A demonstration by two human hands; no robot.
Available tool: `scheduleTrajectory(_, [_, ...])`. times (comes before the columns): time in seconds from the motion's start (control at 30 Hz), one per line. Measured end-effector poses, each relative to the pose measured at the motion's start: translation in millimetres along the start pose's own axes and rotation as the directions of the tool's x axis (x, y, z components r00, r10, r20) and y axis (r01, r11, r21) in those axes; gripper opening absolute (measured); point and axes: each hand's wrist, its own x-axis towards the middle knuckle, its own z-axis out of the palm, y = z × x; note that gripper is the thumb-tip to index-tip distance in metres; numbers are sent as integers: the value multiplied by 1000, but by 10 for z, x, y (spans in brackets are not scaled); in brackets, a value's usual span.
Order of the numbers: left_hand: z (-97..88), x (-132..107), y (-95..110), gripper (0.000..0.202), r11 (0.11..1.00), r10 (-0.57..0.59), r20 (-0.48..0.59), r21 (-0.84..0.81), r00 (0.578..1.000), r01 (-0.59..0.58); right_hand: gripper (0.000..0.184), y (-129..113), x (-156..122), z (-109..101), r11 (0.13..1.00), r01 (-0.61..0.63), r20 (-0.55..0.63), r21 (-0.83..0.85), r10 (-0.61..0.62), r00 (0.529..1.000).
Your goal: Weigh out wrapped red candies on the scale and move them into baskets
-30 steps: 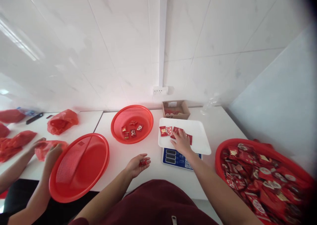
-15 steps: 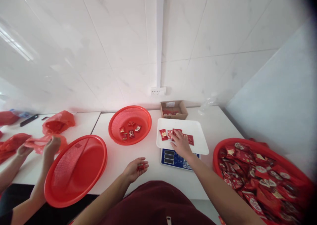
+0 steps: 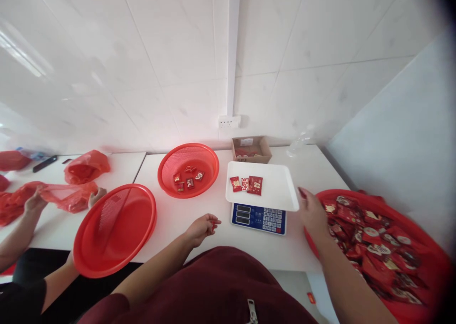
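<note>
My left hand rests on the white table in front of me, fingers curled round a small red packet. My right hand hovers at the left rim of a big red basin full of red packets, and its closed fingertips pinch what looks like a small red packet. Between my hands stands a scale with a blue keypad and a white tray. Three red packets lie on the tray's left part.
Behind my left hand, a red mesh basket holds several packets. A larger red basket overhangs the table's front edge at left. A cardboard box stands by the wall. At far left, another person's hands stretch a red plastic bag.
My right hand has left the scale tray and swung right to the basin's rim. One packet is gone from the tray. The person at left has pulled the red bag open wider.
</note>
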Motion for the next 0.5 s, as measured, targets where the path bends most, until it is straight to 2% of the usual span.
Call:
scheduleTrajectory(0.13, [51, 34, -5, 27, 998, 57, 41, 30, 998, -59, 62, 291, -301, -423, 985, -157, -219, -78, 136, 966])
scheduleTrajectory(0.2, [153, 72, 36, 25, 989, 108, 78, 98, 991, -115, 71, 439, -525, -486, 974, -187, -256, -129, 149, 955])
scheduleTrajectory(0.27, [321, 135, 115, 23, 932, 211, 132, 272, 969, -240, 74, 550, -753, -441, 965, -191, -268, -181, 138, 954])
scheduleTrajectory(0.3, [424, 178, 166, 22, 867, 275, 172, 381, 946, -321, 74, 588, -856, -392, 961, -192, -276, -199, 133, 952])
scheduleTrajectory(0.37, [649, 285, 280, 28, 665, 402, 284, 563, 870, -491, 73, 633, -1022, -286, 955, -202, -285, -216, 136, 949])
scheduleTrajectory(0.43, [853, 408, 385, 43, 426, 497, 412, 651, 764, -629, 73, 663, -1130, -218, 952, -218, -263, -212, 160, 952])
scheduleTrajectory(0.5, [983, 524, 450, 59, 227, 533, 503, 689, 680, -688, 74, 712, -1186, -216, 947, -251, -195, -200, 212, 958])
